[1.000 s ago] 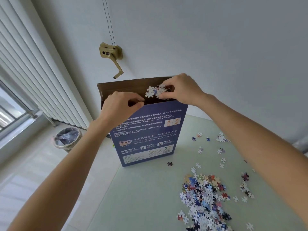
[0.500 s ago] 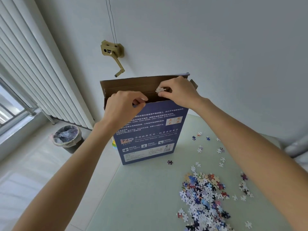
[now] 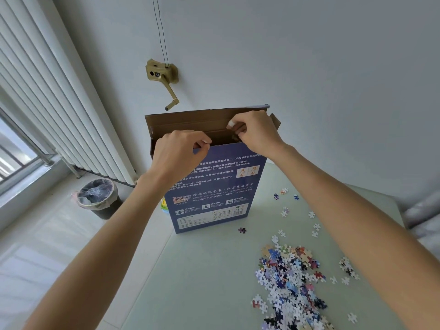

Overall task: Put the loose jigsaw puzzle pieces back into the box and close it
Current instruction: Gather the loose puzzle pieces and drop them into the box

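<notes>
At the far left of the frame a window (image 3: 14, 160) sits beside a tall white radiator (image 3: 59, 110), and below them, on the pale floor, stands a dark waste bin (image 3: 98, 197) lined with a clear bag. Higher up, left of centre, a brass-coloured hand crank (image 3: 164, 78) is fixed to the white wall, two thin cords running up from it.

In the middle the blue puzzle box (image 3: 214, 186) stands upright on the pale green counter (image 3: 190, 270), its brown flap open at the top. The left hand (image 3: 177, 154) grips the near upper edge of the box, thumb and curled fingers pinching the blue wall. Just right of it the right hand (image 3: 256, 132) hovers over the open mouth with its fingers curled inward — whether anything is pinched between them cannot be told. A small green and yellow object shows at the box's lower left edge, mostly hidden.

One dark single piece (image 3: 242, 230) lies on the counter just in front of the box's right corner. Toward the lower right lies the heap of loose puzzle pieces (image 3: 290, 282) — many-coloured and white — with scattered pieces (image 3: 285, 210) spread further up the counter, well apart from the box.
</notes>
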Demonstrator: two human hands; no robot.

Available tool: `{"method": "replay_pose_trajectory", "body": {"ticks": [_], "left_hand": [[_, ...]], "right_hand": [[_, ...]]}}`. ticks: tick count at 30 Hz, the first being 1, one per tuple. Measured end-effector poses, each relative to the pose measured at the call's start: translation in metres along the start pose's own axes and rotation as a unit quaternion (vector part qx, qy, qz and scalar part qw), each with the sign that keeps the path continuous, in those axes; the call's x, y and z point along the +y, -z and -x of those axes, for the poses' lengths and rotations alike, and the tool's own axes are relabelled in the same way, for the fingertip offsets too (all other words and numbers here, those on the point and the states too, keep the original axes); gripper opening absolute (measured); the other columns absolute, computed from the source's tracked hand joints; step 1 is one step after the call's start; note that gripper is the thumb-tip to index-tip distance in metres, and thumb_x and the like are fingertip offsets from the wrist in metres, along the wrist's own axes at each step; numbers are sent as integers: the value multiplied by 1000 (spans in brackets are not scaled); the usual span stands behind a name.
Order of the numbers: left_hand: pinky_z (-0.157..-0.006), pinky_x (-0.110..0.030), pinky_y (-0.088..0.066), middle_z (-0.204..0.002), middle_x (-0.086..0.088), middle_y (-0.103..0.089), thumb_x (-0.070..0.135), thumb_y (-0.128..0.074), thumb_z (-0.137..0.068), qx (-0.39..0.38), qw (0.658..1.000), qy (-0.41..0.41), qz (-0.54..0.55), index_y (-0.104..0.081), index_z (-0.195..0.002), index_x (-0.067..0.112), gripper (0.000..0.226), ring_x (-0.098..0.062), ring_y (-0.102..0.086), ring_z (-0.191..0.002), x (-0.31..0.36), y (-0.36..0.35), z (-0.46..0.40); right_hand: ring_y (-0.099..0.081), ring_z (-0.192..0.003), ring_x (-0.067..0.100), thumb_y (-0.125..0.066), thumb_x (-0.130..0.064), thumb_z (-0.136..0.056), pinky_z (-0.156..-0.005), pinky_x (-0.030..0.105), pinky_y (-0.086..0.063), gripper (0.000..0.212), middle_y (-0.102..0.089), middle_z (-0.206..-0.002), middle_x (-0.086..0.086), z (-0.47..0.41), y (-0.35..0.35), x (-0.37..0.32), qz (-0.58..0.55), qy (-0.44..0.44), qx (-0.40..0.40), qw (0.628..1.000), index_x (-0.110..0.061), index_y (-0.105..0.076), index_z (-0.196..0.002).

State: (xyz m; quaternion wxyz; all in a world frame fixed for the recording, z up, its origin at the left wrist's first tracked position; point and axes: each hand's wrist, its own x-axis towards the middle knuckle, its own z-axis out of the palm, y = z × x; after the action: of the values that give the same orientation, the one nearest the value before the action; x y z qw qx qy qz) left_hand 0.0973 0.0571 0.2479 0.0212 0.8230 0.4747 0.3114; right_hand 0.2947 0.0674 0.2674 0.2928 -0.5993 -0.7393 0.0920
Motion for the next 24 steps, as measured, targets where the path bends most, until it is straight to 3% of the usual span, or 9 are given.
{"method": "replay_pose_trajectory", "body": {"ticks": [4, 7, 10, 12, 16, 19, 22, 24], "left_hand": [[-67, -31, -55, -95, 7, -70, 27, -57, -89, 23, 1000, -12, -15, -69, -103, 25, 18, -14, -65, -84, 4, 1, 5], [-70, -26, -47, -103, 2, -69, 26, -57, -90, 89, 992, -66, -56, -67, -109, 20, 22, -18, -62, -96, 14, -1, 16], [-71, -22, -46, -99, 1, -70, 26, -55, -90, 131, 983, -127, -21, -68, -106, 18, 22, -17, -63, -94, 31, -15, 39], [-67, -22, -49, -96, 2, -71, 25, -54, -90, 110, 980, -162, 26, -68, -104, 17, 21, -15, -63, -90, 47, -32, 62], [-66, -25, -54, -94, 6, -70, 22, -57, -88, 2, 981, -146, 127, -68, -104, 18, 20, -11, -64, -86, 72, -87, 111], [-73, -36, -56, -103, 5, -67, 23, -59, -88, -134, 975, -61, 166, -63, -114, 22, 27, -9, -60, -91, 81, -139, 147], [-97, -42, -46, -133, -2, -51, 33, -62, -86, -307, 942, 45, 130, -44, -134, 27, 51, -18, -50, -116, 86, -196, 179], [-108, -42, -35, -145, -7, -37, 38, -64, -85, -370, 921, 84, 87, -33, -141, 26, 66, -25, -37, -130, 83, -223, 189]], "right_hand": [[-65, -92, 15, -51, 2, -88, -84, 34, -54, 30, -70, -104, 3, 10, 1, -2, 25, 11, 48, 998, -13, -68, -107], [-64, -96, 13, -53, -9, -90, -83, 31, -55, 23, -70, -107, 1, 43, 6, 1, -9, 41, 120, 992, -12, -68, -107], [-61, -96, 11, -55, -20, -90, -78, 23, -52, 23, -69, -108, 4, 104, 1, 15, -26, 27, 169, 985, -9, -66, -107], [-65, -93, 14, -55, -17, -90, -79, 31, -56, 21, -70, -104, 3, 152, -9, 34, -32, 0, 169, 985, -8, -67, -105], [-64, -95, 14, -60, -5, -87, -83, 37, -55, 27, -69, -106, 1, 250, -33, 81, -63, -128, 86, 986, -10, -65, -113], [-58, -106, 17, -60, -12, -88, -93, 40, -50, 38, -62, -119, 4, 315, -46, 114, -62, -230, -30, 971, -12, -55, -126], [-45, -125, 22, -58, -19, -90, -107, 40, -36, 48, -48, -136, 6, 372, -53, 149, -47, -320, -117, 939, -16, -43, -136], [-35, -132, 25, -58, -19, -90, -109, 38, -28, 53, -41, -142, 7, 395, -57, 170, -31, -353, -143, 924, -14, -38, -139]]}}
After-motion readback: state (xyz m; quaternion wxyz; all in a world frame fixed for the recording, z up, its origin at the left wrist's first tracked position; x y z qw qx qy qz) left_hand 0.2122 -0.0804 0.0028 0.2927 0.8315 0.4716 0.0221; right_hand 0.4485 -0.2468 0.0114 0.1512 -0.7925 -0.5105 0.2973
